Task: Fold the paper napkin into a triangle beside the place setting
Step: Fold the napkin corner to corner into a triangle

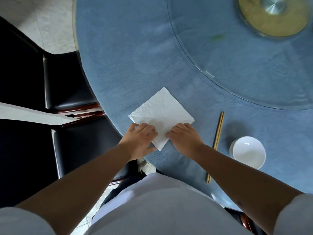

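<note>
Napkin: the white paper napkin [160, 114] lies flat on the blue bench [128, 56], turned like a diamond. It is open, not folded. One corner points to 12 o'clock and one points to 6 o'clock, toward the person.
Left hand: the left hand [139, 141] rests on the napkin's lower left edge, at about 8 o'clock from the napkin's middle. Its fingers [149, 128] are spread and press flat on the paper. They are not closed around anything.
Right hand: the right hand [183, 138] rests on the lower right edge, at about 4 o'clock. Its fingers [176, 128] are bent a little and press on the paper too, with nothing gripped.
Chopsticks: two wooden chopsticks [216, 141] lie side by side at 3 o'clock from the napkin, near it but not touching.
Bowl: a white bowl [248, 152] sits just past the chopsticks, at 4 o'clock.
Glass turntable: a round glass turntable [237, 53] fills the bench at 1 o'clock.
Chairs: black chairs [71, 85] stand at 9 o'clock, beside the bench.
</note>
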The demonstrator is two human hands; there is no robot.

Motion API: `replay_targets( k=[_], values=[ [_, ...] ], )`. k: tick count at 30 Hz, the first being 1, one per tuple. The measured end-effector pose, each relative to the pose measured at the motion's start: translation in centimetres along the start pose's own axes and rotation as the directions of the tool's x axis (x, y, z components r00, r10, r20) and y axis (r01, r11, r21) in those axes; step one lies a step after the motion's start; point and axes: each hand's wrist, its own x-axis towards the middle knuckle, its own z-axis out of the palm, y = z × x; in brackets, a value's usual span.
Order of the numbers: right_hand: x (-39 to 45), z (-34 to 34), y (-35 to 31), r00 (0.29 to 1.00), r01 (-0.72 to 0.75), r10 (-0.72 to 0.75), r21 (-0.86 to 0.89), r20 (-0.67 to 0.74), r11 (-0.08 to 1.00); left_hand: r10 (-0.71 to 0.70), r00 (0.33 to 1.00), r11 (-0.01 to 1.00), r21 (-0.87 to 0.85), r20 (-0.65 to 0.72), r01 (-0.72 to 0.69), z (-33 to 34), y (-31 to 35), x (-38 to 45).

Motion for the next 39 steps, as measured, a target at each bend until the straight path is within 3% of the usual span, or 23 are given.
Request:
replay_targets(
  k=[3, 7, 14, 18, 23, 25, 30, 39],
  values=[
    [0.2, -0.1, 0.1, 0.999, -0.05, 0.049, 0.053, 0.021, 0.997, -0.005, 1.0, 1.0, 0.001, 0.018, 0.005, 0.1, 0.0, 0.0],
    [0.6, 0.1, 0.3, 0.988, -0.142, 0.134, 0.112, 0.081, 0.984, 0.017, 0.994, 0.999, -0.026, -0.107, -0.02, 0.4, 0.5, 0.2],
    [0.8, 0.1, 0.4, 0.968, -0.25, 0.236, 0.221, 0.088, 0.943, -0.151, 0.976, 0.984, -0.119, -0.158, 0.133, -0.6, 0.4, 1.6],
    [0.4, -0.4, 0.9, 0.972, -0.235, 0.234, 0.233, 0.033, 0.944, -0.21, 0.955, 0.959, -0.233, -0.208, 0.16, -1.1, -0.3, 2.3],
    [0.1, -0.5, 1.5, 0.962, -0.268, 0.257, 0.141, 0.091, 0.953, -0.239, 0.957, 0.928, -0.329, -0.165, 0.175, -1.7, -0.6, 2.7],
    [0.2, -0.3, 1.7, 0.953, -0.303, 0.303, 0.158, 0.023, 0.94, -0.227, 0.962, 0.928, -0.333, -0.15, 0.167, -2.0, -0.5, 2.7],
    [0.6, -0.1, 1.8, 0.96, -0.229, 0.254, 0.197, -0.117, 0.953, -0.189, 0.974, 0.945, -0.292, -0.123, 0.146, -2.7, -0.3, 2.3],
    [-0.7, -0.1, 1.1, 0.989, -0.144, 0.15, 0.247, -0.007, 0.958, -0.085, 0.982, 0.968, -0.247, -0.166, 0.042, -2.3, 0.0, -0.5]
  ],
)
